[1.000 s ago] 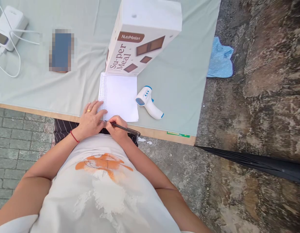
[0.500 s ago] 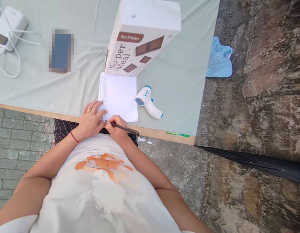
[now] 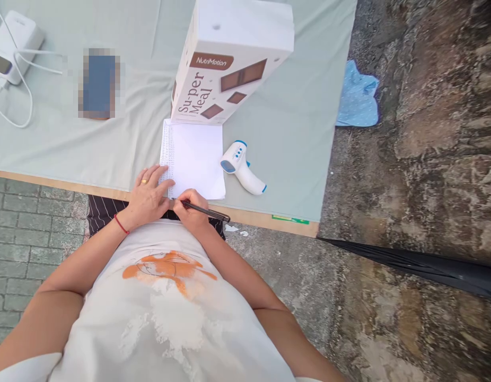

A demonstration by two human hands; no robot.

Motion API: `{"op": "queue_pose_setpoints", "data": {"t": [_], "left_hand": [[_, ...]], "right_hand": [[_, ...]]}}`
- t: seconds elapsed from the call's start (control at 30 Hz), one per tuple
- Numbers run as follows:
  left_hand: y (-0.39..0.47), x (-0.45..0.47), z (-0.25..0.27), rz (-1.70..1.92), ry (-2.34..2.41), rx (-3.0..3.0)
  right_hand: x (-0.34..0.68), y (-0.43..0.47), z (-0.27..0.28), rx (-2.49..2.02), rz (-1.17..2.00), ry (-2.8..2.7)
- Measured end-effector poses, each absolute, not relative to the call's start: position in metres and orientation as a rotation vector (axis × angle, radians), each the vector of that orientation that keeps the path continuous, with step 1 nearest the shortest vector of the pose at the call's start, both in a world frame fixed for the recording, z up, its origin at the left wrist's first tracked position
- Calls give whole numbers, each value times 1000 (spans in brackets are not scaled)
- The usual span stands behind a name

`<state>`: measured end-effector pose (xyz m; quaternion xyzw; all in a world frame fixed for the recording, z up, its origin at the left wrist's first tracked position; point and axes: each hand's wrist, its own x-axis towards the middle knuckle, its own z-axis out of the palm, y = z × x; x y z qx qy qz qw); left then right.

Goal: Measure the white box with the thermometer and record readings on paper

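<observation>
the right hand [image 3: 192, 209] is clamped on a black pen [image 3: 209, 213], tip at the near left corner of the paper [image 3: 198, 159], which lies at the near edge of the table [image 3: 289, 143]. the left hand [image 3: 148, 196], fingers a little apart, rests on the paper's left side, over a strip of small writing [image 3: 169, 146]. a box [image 3: 233, 53] stands at the paper's far edge; a thermometer [image 3: 243, 170] lies just right of the paper.

On your tabletop [image 3: 297, 132], you have a white NutriMotion box [image 3: 231, 66] back from the near edge, a white-and-blue handheld thermometer [image 3: 244, 171] toward the near right corner, and, farther left, a blurred dark rectangle [image 3: 99, 82] and a white device [image 3: 20, 40] with a cable [image 3: 32, 106]. Blue cloth [image 3: 357, 98] shows beyond the right edge.
</observation>
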<state>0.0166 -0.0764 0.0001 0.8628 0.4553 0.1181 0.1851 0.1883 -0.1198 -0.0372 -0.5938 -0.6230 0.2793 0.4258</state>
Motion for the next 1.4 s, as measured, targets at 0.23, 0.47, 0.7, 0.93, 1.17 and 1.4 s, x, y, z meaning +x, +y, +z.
{"op": "queue_pose_setpoints", "data": {"t": [0.23,0.47,0.7,0.93,1.17,1.4], "left_hand": [[-77,16,0,343,1279,2419],[-77,18,-2,347,1288,2436],[-61,2,16,459,1168,2265],[36,-8,14,782,1314,2016],[124,19,-20,839,1264,1869],[147,29,-18,864,866,1952]], "right_hand": [[190,-119,-38,-1526,687,-1540],[189,-123,-37,-1494,619,-1583],[219,-77,-27,-1642,199,-1728],[213,-14,-39,-1711,181,-1925],[251,-38,-26,-1831,224,-1816],[332,-54,-42,-2094,421,-1685]]}}
